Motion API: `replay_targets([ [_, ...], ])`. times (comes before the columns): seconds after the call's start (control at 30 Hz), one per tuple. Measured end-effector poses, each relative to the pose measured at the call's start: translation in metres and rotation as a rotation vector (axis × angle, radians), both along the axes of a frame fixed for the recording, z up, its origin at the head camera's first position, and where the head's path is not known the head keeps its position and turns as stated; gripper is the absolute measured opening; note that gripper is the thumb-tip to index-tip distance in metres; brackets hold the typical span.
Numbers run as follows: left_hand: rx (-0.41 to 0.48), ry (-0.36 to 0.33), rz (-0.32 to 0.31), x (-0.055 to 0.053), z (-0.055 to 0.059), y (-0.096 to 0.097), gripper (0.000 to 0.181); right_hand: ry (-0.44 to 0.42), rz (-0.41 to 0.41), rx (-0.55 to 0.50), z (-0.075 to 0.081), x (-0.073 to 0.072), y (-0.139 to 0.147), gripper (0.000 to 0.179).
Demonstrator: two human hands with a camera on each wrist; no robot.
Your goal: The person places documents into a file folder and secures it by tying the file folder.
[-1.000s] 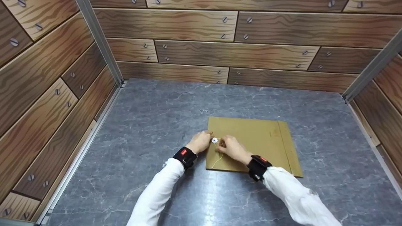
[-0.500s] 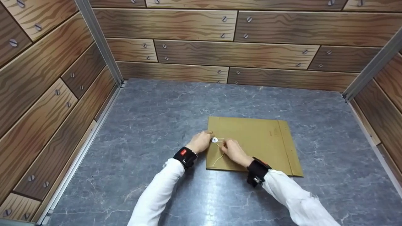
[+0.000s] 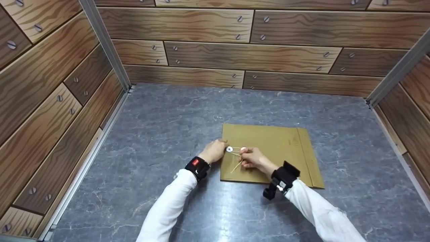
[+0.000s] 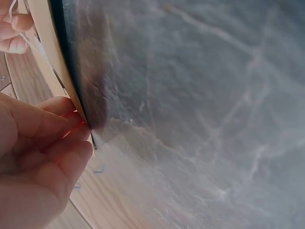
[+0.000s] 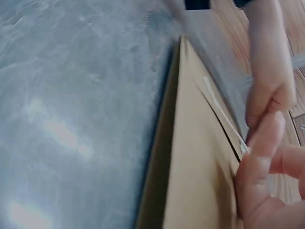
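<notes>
A brown kraft string-tie envelope (image 3: 272,136) lies flat on the grey marbled surface, with two white round buttons near its left edge. My left hand (image 3: 215,151) holds that edge beside the left button (image 3: 229,149), its fingertips curled at the rim in the left wrist view. Between finger and thumb, my right hand (image 3: 252,158) pinches the thin pale string (image 5: 223,113) close by the right button (image 3: 243,148). String runs across between the buttons, and a loose end trails toward the envelope's near left corner. Right fingers partly cover the right button.
Wood-print panels (image 3: 201,25) wall the back and both sides, with metal posts (image 3: 105,45) at the corners. Grey marbled surface (image 3: 161,114) surrounds the envelope. Black wrist straps (image 3: 198,167) sit over white sleeves.
My right hand has moved slightly right and turned, drawing string along, so the right button shows beside its fingers. The string's loose end has shifted up and right. The left hand stays put.
</notes>
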State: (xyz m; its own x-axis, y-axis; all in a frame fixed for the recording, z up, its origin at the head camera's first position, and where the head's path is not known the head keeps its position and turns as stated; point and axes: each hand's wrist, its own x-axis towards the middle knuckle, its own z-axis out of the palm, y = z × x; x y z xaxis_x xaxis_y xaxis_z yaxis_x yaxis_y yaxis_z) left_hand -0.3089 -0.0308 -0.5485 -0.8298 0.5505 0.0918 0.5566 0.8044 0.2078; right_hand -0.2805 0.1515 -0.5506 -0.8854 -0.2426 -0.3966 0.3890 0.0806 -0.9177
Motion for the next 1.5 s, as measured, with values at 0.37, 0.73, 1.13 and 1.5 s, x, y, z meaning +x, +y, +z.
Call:
replay_targets([
  [0.37, -0.016, -0.012, -0.018, 0.002, -0.001, 0.001, 0.018, 0.268, 0.234, 0.263, -0.007, 0.003, 0.021, 0.017],
  [0.73, -0.074, 0.115, 0.035, 0.034, 0.0, 0.009, 0.039, 0.35, 0.238, 0.313, -0.014, 0.003, 0.019, 0.014],
  [1.13, -0.304, 0.297, 0.052, 0.068, -0.003, 0.021, 0.014, 0.35, 0.193, 0.311, -0.015, 0.004, 0.017, 0.013],
  [1.5, -0.442, 0.358, 0.042, 0.071, -0.005, 0.023, 0.024, 0.287, 0.182, 0.342, -0.012, -0.003, 0.025, 0.013],
])
